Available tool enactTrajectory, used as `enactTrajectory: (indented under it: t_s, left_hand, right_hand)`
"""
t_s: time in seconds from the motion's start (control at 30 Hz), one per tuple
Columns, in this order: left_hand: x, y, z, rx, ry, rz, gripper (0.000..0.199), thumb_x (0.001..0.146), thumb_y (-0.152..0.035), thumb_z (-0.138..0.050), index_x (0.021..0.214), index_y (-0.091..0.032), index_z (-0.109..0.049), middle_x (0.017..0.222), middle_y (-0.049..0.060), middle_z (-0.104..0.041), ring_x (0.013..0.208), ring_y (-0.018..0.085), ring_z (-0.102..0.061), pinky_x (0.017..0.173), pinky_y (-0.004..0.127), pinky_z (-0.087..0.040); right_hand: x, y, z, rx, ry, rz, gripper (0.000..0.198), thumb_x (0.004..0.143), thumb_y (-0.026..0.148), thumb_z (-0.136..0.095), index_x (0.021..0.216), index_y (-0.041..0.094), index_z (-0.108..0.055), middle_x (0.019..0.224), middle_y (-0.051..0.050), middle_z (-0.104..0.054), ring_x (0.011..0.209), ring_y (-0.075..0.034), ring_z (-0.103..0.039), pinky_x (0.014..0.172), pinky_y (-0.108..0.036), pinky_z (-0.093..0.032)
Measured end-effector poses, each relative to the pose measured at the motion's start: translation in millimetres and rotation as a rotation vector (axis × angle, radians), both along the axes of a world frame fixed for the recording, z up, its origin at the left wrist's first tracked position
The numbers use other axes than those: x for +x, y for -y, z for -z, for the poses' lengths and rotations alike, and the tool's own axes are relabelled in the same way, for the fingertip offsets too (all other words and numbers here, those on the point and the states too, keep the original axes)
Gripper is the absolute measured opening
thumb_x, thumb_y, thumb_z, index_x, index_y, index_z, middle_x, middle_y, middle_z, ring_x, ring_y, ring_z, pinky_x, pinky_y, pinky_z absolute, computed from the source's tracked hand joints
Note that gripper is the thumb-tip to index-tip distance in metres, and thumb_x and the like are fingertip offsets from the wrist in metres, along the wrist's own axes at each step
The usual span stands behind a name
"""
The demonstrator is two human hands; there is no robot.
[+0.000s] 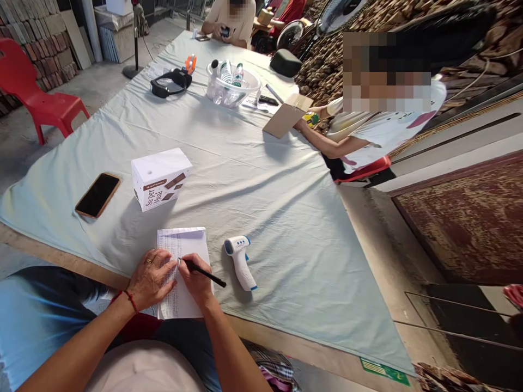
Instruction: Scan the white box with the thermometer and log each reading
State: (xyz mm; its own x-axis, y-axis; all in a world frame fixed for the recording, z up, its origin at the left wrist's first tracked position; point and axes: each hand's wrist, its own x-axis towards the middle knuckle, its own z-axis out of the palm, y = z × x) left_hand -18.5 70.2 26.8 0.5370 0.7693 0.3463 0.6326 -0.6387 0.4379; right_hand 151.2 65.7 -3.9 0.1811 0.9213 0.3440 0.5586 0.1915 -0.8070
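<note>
A stack of white paper (191, 302) with rows of small dark marks lies at the table's near edge. My left hand (152, 279) rests flat on its left side, fingers stretched out, with a ring and a red wrist string. In my right hand (196, 280) is a black pen (212, 276), its tip at the paper near my left fingers. Just right of the paper lies a white and blue infrared thermometer (240, 262). Beyond the paper stands a white box (161, 177) with brown print, and left of it a smartphone (98, 195) with a dark screen.
A pale green cloth covers the table (286, 228). Farther back are a black headset (170, 83), an orange tape dispenser (190, 63) and a basin (232, 92) of bottles. One person at right holds cardboard (287, 115); another sits at the far end. A red chair (44, 103) stands left.
</note>
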Motion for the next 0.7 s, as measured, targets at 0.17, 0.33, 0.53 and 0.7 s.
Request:
enactTrajectory:
  t_s: [0.17, 0.33, 0.53, 0.7]
  left_hand:
    - [-0.3, 0.2, 0.8, -0.014, -0.002, -0.003, 0.034, 0.082, -0.021, -0.065, 0.115, -0.019, -0.062, 0.120, 0.011, -0.059, 0.118, 0.029, -0.053, 0.106, 0.049, -0.046]
    - [-0.4, 0.3, 0.3, -0.018, -0.005, -0.004, 0.033, 0.083, -0.023, -0.064, 0.116, -0.020, -0.062, 0.119, 0.011, -0.060, 0.118, 0.029, -0.054, 0.105, 0.049, -0.046]
    - [-0.3, 0.1, -0.5, -0.013, -0.002, -0.001, 0.032, 0.083, -0.021, -0.064, 0.115, -0.019, -0.062, 0.120, 0.012, -0.059, 0.117, 0.029, -0.054, 0.105, 0.049, -0.046]
    - [-0.8, 0.2, 0.5, -0.005, -0.005, 0.004, 0.032, 0.083, -0.021, -0.065, 0.115, -0.018, -0.062, 0.120, 0.012, -0.059, 0.117, 0.030, -0.053, 0.105, 0.050, -0.046]
  right_hand:
    - [-0.2, 0.1, -0.3, 0.004, 0.006, 0.002, 0.013, 0.083, 0.027, -0.053, 0.071, 0.023, -0.059, 0.059, 0.002, -0.061, 0.051, -0.013, -0.054, 0.055, -0.025, -0.047]
    - [0.5, 0.3, 1.6, 0.007, -0.010, 0.012, 0.013, 0.082, 0.026, -0.053, 0.071, 0.023, -0.059, 0.060, 0.002, -0.061, 0.053, -0.014, -0.055, 0.056, -0.026, -0.048]
    - [-0.4, 0.0, 3.0, 0.000, -0.004, 0.027, 0.014, 0.083, 0.028, -0.053, 0.072, 0.023, -0.059, 0.061, 0.001, -0.063, 0.053, -0.014, -0.055, 0.057, -0.026, -0.048]
    - [-0.9, -0.2, 2.8, 0.001, -0.021, 0.031, 0.013, 0.082, 0.027, -0.052, 0.070, 0.023, -0.058, 0.060, 0.002, -0.061, 0.053, -0.013, -0.054, 0.057, -0.026, -0.048]
